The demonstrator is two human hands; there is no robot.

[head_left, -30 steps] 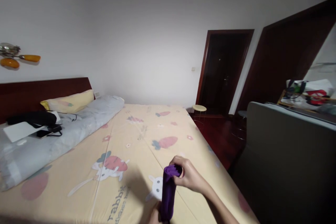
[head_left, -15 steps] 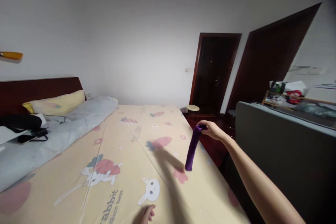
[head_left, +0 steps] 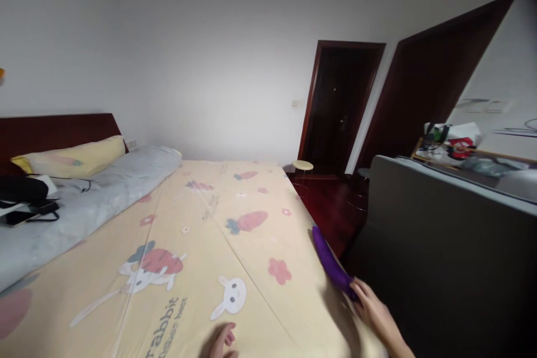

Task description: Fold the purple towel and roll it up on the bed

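A folded purple cloth point(head_left: 331, 263), rolled into a long narrow shape, lies along the right edge of the bed point(head_left: 201, 246). My right hand point(head_left: 373, 310) touches its near end at the bed's edge, fingers around or on it; the grip itself is blurred. At the bottom of the view my left hand point(head_left: 222, 341) rests low over the yellow cartoon-print sheet, fingers loosely curled, holding nothing.
A grey rolled duvet point(head_left: 84, 207) and a yellow pillow point(head_left: 71, 159) lie at the headboard, with a phone point(head_left: 19, 217) and dark items on them. A grey sofa back point(head_left: 444, 235) stands right of the bed. A small round stool point(head_left: 302, 166) stands near the dark doorway point(head_left: 335, 106).
My right hand swung the purple cloth from held up in the air down onto the bed's right edge. The left hand let go earlier and stays low.
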